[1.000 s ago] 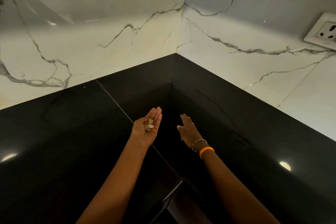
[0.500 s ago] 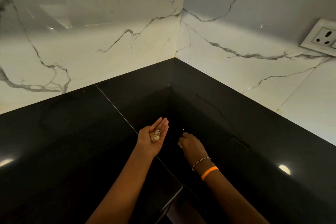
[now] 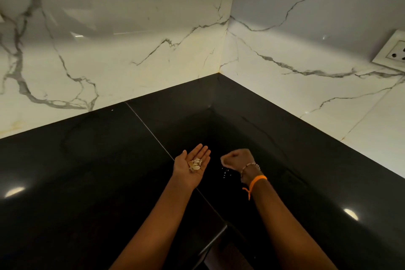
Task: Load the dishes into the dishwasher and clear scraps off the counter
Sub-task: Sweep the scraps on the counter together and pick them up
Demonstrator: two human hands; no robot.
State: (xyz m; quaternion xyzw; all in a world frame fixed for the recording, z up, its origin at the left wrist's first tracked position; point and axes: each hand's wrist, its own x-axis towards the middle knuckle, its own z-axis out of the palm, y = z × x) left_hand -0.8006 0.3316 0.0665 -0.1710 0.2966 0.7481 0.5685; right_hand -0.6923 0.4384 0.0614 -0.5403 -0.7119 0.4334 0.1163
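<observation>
My left hand (image 3: pixel 190 170) lies palm up above the black counter (image 3: pixel 87 171), fingers straight, with a small heap of pale food scraps (image 3: pixel 195 165) resting on the palm. My right hand (image 3: pixel 237 159) hovers just to its right, back upward, fingers curled in and fingertips bunched as in a pinch; what they pinch is mostly hidden. A few tiny white scrap specks (image 3: pixel 225 173) show on the dark counter below that hand. No dishes or dishwasher are in view.
The counter meets white marble walls (image 3: pixel 153 50) in a corner ahead. A wall socket (image 3: pixel 394 52) sits at the right edge. A counter edge with a dark gap (image 3: pixel 219 243) runs between my forearms.
My right hand went from flat and spread on the counter to a curled, bunched pose and lifted slightly. Both hands drew a little nearer to me. The scraps stayed on my left palm.
</observation>
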